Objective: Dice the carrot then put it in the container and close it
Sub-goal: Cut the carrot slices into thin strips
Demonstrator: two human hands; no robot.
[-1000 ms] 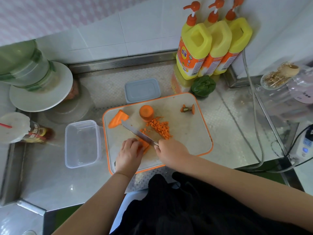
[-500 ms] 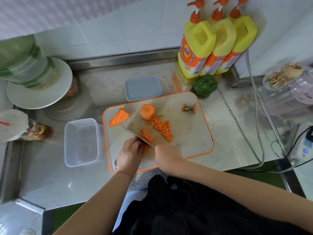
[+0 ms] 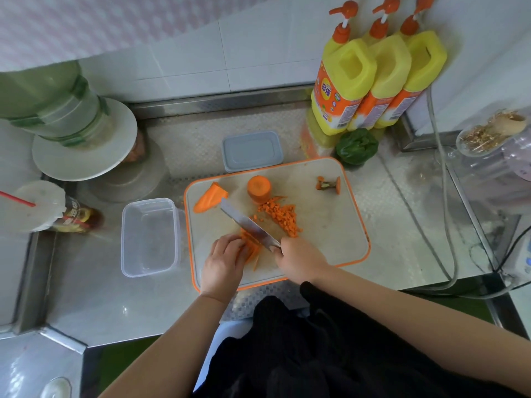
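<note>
Left hand (image 3: 222, 261) curled over carrot strips (image 3: 250, 245), holding them down on the board (image 3: 324, 234). Right hand (image 3: 298, 258) wrapped tight round the handle of the knife (image 3: 248, 225), blade slanting up and left, edge on the strips just beside the left fingers. Little pile of carrot bits (image 3: 283, 215) past the blade, near the middle of the board. Fat carrot chunk (image 3: 259, 188) standing at the far side, touching the pile. Pointy carrot end (image 3: 209, 196) at the far left corner. Stem end (image 3: 329, 184) at the far right. Clear tub (image 3: 149, 237) just left of the board, on the tabletop (image 3: 94, 291). Grey lid (image 3: 252, 150) lying behind the board. Three yellow bottles (image 3: 344, 81) at the back right.
</note>
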